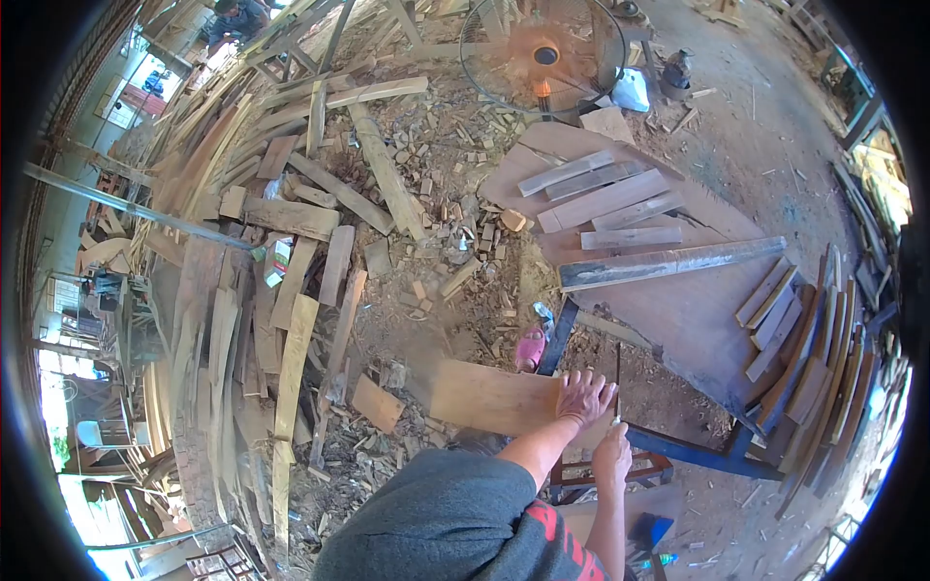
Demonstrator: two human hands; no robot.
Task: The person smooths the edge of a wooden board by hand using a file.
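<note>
A wide flat wooden board [489, 395] reaches out to the left from in front of me. My left hand [583, 397] lies over its right end, fingers bent at the far edge, gripping it. Just right of the board's end, my right hand [610, 455] is closed around the near end of a thin dark blade-like tool [618, 366]. That tool points away from me, with a pale part by the fist. Its exact kind I cannot tell. Below the hands stands a reddish-brown frame [639, 474], partly hidden by my arm.
A dark metal frame [678, 443] runs beside the hands. Cut planks [601, 198] lie on a large sheet [697, 300] ahead. A round fan [544, 58] stands farther off. Wood stacks rise left [223, 339] and right [823, 378]; offcuts litter the ground. A person [237, 19] is far left.
</note>
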